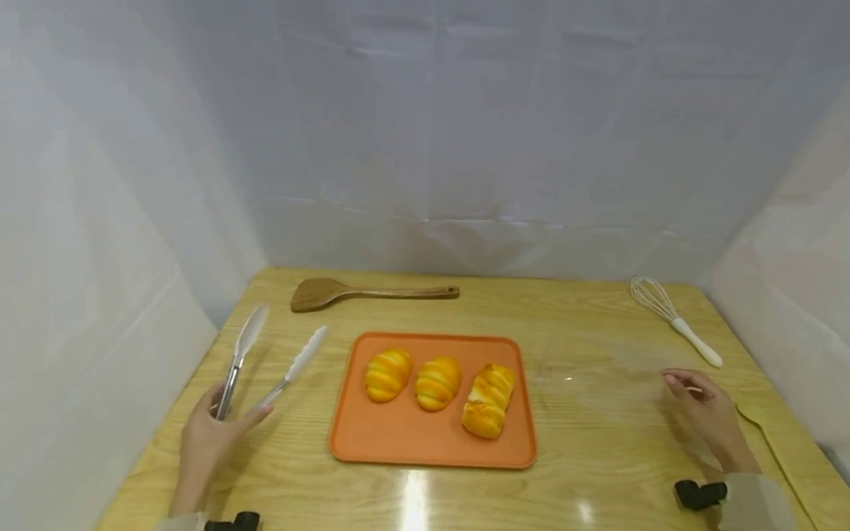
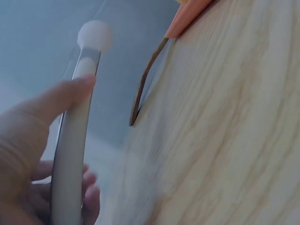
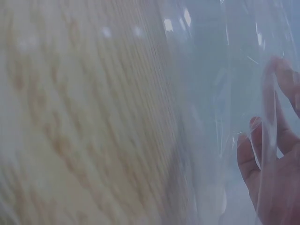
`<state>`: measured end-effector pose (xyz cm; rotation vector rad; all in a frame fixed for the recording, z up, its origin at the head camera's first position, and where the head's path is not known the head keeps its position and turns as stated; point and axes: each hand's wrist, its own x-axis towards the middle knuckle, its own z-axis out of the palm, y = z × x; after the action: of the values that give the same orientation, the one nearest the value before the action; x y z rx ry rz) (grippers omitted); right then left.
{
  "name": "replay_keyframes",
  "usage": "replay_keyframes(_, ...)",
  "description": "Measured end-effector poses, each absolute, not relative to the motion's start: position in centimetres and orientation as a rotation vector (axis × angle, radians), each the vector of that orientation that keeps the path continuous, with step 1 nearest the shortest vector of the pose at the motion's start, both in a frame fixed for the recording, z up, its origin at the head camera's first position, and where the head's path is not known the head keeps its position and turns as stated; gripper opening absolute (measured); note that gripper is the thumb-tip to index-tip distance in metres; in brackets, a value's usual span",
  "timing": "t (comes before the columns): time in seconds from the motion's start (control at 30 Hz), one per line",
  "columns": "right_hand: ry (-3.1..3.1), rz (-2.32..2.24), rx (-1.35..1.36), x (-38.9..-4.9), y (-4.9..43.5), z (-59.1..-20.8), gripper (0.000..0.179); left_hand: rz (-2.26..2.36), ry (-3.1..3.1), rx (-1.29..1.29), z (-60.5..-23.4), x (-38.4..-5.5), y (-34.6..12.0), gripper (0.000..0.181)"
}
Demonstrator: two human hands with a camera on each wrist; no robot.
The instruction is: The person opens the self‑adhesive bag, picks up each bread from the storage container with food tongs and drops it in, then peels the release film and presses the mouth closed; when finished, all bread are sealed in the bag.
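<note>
My left hand [image 1: 207, 441] grips a pair of metal tongs [image 1: 229, 380] with whitish tips, its arms spread wide and pointing away from me. The thumb lies along one arm of the tongs [image 2: 72, 145] in the left wrist view. At the right, my right hand [image 1: 709, 419] pinches the edge of a clear plastic bag [image 1: 598, 372], which stretches left towards the tray. Folds of the transparent bag [image 3: 211, 112] hang before the fingers in the right wrist view. Between the hands, three golden bread rolls, left [image 1: 388, 375], middle [image 1: 438, 383] and right [image 1: 489, 400], lie on an orange tray [image 1: 398, 446].
A wooden spatula [image 1: 319, 293] lies behind the tray. At the back right is a white whisk [image 1: 664, 306]. A long yellowish utensil [image 1: 773, 450] lies by the table's right edge, beyond my right hand. Pale sheeting [image 1: 425, 133] encloses the wooden table [image 1: 279, 487].
</note>
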<state>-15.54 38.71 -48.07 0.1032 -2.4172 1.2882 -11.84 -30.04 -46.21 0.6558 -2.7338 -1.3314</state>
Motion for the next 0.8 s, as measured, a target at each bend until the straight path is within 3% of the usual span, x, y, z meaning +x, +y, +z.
replay_keyframes(0.2,-2.428,1.33,0.11,-15.4,38.7,-47.8,0.019,-1.295,-2.814,0.46,-45.7,-11.4,-28.3,0.094)
replay_keyframes(0.43,-2.427,1.337,0.131,-15.5,38.5,-48.0,0.019,-1.287,-2.881,0.41,-45.8,-11.4,-26.2,0.1)
replay_keyframes(0.8,-2.443,1.359,0.11,-15.6,38.4,-48.0,0.019,-1.155,-2.987,0.275,-45.7,-10.3,-24.6,0.09)
